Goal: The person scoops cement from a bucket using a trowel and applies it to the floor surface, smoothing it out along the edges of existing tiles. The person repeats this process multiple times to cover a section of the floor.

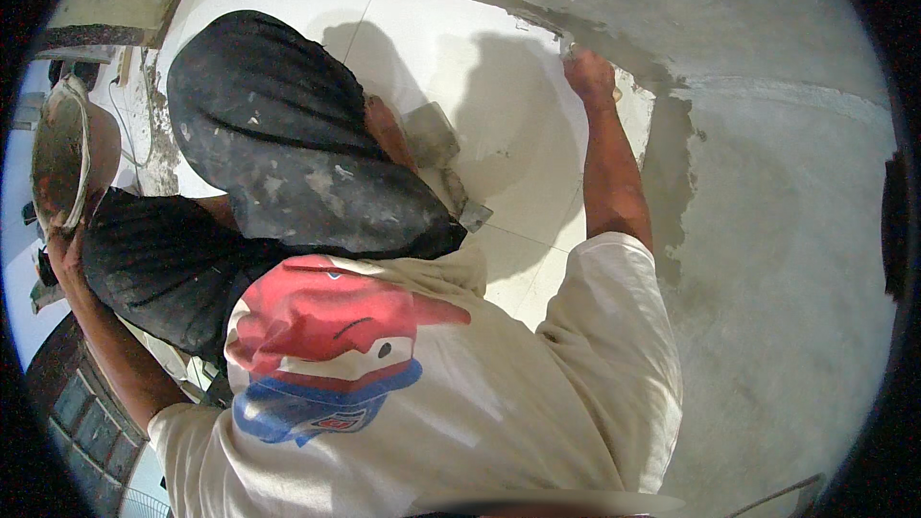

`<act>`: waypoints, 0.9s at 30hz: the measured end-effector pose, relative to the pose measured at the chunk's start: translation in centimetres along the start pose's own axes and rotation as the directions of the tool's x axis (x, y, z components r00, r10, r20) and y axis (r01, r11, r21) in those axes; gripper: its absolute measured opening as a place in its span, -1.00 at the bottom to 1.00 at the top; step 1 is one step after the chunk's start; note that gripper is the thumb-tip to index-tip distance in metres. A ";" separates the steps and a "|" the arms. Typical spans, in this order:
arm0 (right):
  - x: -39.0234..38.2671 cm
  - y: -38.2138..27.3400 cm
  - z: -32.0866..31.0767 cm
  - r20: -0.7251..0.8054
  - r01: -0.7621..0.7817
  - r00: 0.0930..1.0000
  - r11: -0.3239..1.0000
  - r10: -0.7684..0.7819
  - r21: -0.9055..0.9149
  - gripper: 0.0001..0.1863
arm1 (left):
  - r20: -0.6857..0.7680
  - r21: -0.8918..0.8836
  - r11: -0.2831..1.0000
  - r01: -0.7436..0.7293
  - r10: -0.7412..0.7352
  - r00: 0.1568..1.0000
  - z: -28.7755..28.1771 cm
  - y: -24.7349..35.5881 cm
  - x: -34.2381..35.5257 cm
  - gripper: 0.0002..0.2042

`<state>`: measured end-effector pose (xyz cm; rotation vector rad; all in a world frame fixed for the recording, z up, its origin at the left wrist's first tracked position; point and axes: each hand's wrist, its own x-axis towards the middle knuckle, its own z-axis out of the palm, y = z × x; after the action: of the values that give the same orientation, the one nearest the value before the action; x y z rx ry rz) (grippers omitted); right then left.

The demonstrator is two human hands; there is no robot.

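Observation:
At the far left, my left hand point(65, 247) grips the lower rim of a tilted, mortar-stained bucket point(104, 149) beside my black-trousered leg. My right arm reaches out to the foot of the grey plastered wall. There my right hand point(588, 75) is closed around a small trowel-like tool; a light handle end point(617, 94) shows beside it. The tool's working end is mostly hidden by the fingers and by the wall edge. Damp, darker plaster point(667, 149) runs along the wall's lower edge next to this hand.
Pale floor tiles point(523, 230) lie between my legs and the wall. A grey, flat-sided piece point(432, 134) is by my shin, with smaller grey pieces point(474, 216) nearby. A cable point(128, 120) and a dark panelled object point(91, 412) are on the left.

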<state>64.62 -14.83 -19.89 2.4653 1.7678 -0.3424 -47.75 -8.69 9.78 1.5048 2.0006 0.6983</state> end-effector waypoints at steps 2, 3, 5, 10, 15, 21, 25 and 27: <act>0.4 -0.1 -0.5 0.020 -0.017 1.000 1.000 0.017 0.009 -0.60 | 0.021 0.159 0.986 -0.053 0.050 0.999 0.5 0.2 -0.6 -0.54; 0.0 0.5 -1.3 0.029 -0.043 0.999 0.999 0.043 -0.002 -0.57 | 0.043 0.162 0.982 -0.096 0.090 0.995 2.7 0.9 -0.5 -0.56; -0.6 1.3 -2.2 0.014 -0.039 0.999 0.999 0.039 0.014 -0.55 | 0.039 -0.192 0.977 -0.093 0.102 0.994 6.2 3.6 -1.1 -0.64; -1.4 1.8 -1.7 -0.047 0.034 0.998 0.999 -0.033 0.033 -0.56 | 0.053 -0.380 0.925 -0.009 0.031 0.998 5.6 6.1 -3.3 -0.65; -1.1 0.8 0.2 -0.052 0.102 0.994 0.994 -0.100 0.048 -0.64 | 0.053 -0.396 0.918 0.034 -0.014 0.999 5.2 5.2 -3.2 -0.62; 2.0 -1.2 -3.4 0.151 0.012 0.988 0.999 -0.005 -0.045 -0.59 | 0.040 -0.342 0.939 0.040 -0.028 0.999 4.2 3.6 -3.2 -0.59; 1.1 3.5 -4.4 -0.085 0.095 0.992 0.995 -0.092 0.028 -0.57 | 0.060 -0.324 0.946 0.032 -0.013 0.998 4.8 3.1 -2.1 -0.57; 0.0 3.1 -5.6 -0.014 0.080 0.997 0.995 -0.081 -0.053 -0.59 | 0.055 -0.311 0.950 0.032 -0.016 0.998 4.4 2.6 -2.7 -0.56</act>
<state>68.24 -14.76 -14.67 2.3733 1.8615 -0.2793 -42.32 -10.25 8.68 1.2952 1.7683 0.9089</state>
